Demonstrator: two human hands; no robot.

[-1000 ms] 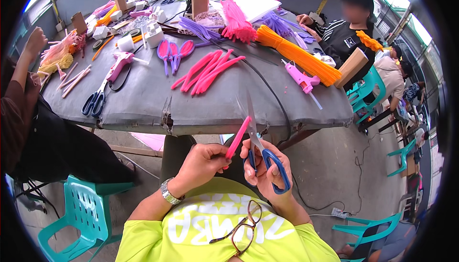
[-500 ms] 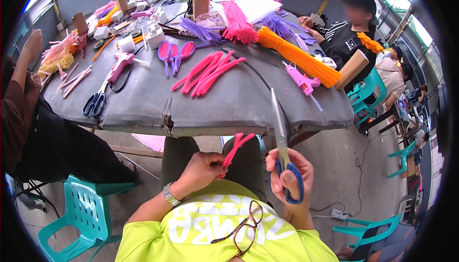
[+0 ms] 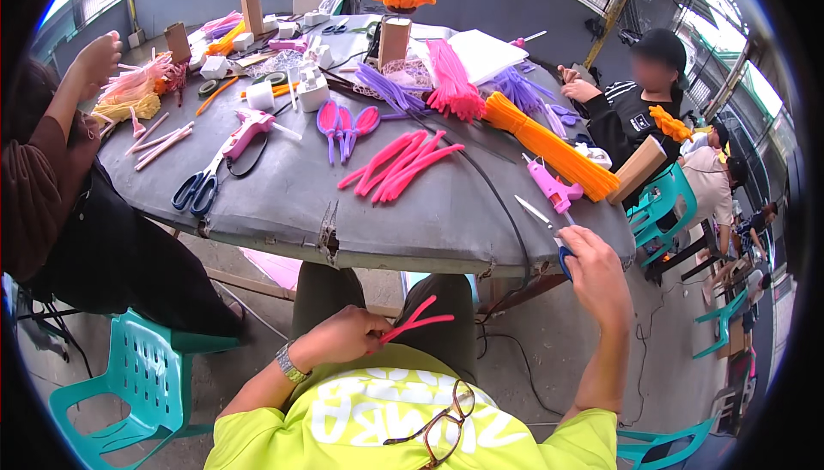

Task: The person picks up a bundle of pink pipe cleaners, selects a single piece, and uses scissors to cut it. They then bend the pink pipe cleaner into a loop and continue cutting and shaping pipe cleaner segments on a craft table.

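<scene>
My left hand (image 3: 343,334) is closed in front of my lap, pinching pink pipe cleaners (image 3: 421,324) whose free ends splay apart. At the right edge of the table, my right hand (image 3: 596,277) curls over the blue handle of a pair of scissors (image 3: 536,211). The blades point away from me, low over the tabletop, and the fingers hide most of the handle. Just beyond them lies a pink glue gun (image 3: 554,185). A fanned group of bent pink pipe cleaners (image 3: 399,165) rests on the table between my hands.
The grey table (image 3: 257,212) has a torn front edge and a black cable across it. Orange pipe cleaners (image 3: 549,145), purple-and-pink loops (image 3: 346,127), other scissors (image 3: 197,191) and another glue gun (image 3: 249,131) lie there. People stand at left and sit at far right.
My right hand has carried the scissors from above my lap forward and right to the table edge. My left hand has lowered slightly, still pinching the pink pipe cleaners.
</scene>
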